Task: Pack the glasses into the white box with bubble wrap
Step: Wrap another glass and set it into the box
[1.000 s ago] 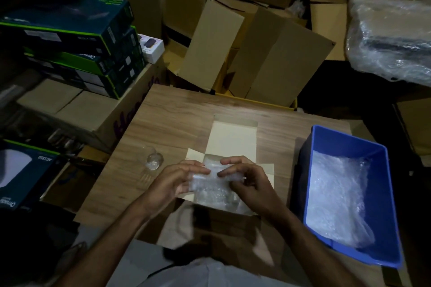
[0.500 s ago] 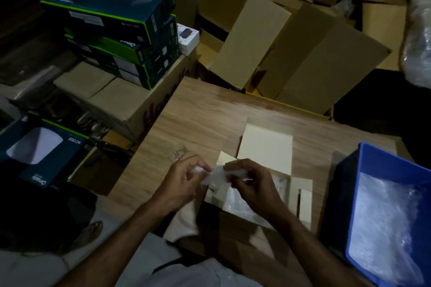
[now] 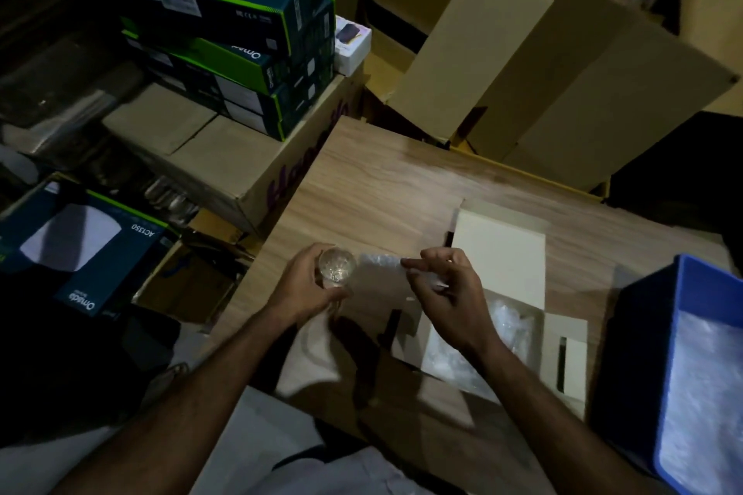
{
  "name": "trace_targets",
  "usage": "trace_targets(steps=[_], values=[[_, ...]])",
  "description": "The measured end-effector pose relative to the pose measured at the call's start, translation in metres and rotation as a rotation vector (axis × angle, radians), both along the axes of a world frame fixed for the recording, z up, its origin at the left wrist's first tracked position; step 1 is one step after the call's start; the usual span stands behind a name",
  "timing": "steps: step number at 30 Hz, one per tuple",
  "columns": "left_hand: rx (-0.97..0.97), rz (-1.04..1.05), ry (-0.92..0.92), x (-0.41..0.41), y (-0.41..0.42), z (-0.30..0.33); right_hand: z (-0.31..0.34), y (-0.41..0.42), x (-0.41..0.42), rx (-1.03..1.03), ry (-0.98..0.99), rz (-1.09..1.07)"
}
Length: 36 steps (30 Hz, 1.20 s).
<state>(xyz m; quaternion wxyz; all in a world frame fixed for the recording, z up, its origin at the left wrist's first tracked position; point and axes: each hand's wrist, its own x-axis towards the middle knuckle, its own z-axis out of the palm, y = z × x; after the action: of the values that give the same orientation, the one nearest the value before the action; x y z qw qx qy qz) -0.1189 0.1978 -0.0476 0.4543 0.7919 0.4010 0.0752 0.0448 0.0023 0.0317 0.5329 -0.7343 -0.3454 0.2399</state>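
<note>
Your left hand (image 3: 299,289) gripping a clear glass (image 3: 337,267) above the wooden table (image 3: 386,189), your right hand (image 3: 450,293) pinching bubble wrap (image 3: 380,265) beside it, white box (image 3: 498,253) open right, blue bin (image 3: 679,317) far right, cardboard cartons (image 3: 563,64) crowding the dim room.

On the table (image 3: 382,189), the glass (image 3: 337,267) sits left of the box (image 3: 498,249), bin (image 3: 691,293) at right.

white box (image 3: 498,253), blue bin (image 3: 667,354)

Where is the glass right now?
In the head view, the glass is held in the left hand above the table's left edge, left of the white box.
</note>
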Motion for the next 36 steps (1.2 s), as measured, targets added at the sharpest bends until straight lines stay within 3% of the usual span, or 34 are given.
trace_targets(steps=[5, 12, 17, 21, 27, 31, 36], values=[[-0.035, -0.015, -0.171, 0.006, -0.010, 0.003, -0.003, 0.002, -0.001, -0.007, -0.059, 0.035], [0.256, -0.192, -0.230, 0.026, -0.041, 0.047, 0.023, -0.023, 0.006, -0.019, -0.197, 0.049], [0.393, -0.318, -0.284, 0.046, -0.065, 0.070, 0.051, -0.046, 0.021, 0.043, -0.186, 0.024], [0.320, -0.363, -0.324, 0.066, -0.094, 0.080, 0.049, -0.062, 0.024, 0.052, -0.159, -0.007], [0.228, -0.408, -0.349, 0.088, -0.124, 0.085, 0.047, -0.096, 0.047, -0.134, -0.352, 0.075], [0.177, -0.432, -0.351, 0.098, -0.144, 0.083, 0.059, -0.104, 0.057, -0.275, -0.638, 0.095], [0.154, -0.453, -0.371, 0.103, -0.158, 0.077, 0.055, -0.114, 0.061, -0.393, -0.702, 0.258]])
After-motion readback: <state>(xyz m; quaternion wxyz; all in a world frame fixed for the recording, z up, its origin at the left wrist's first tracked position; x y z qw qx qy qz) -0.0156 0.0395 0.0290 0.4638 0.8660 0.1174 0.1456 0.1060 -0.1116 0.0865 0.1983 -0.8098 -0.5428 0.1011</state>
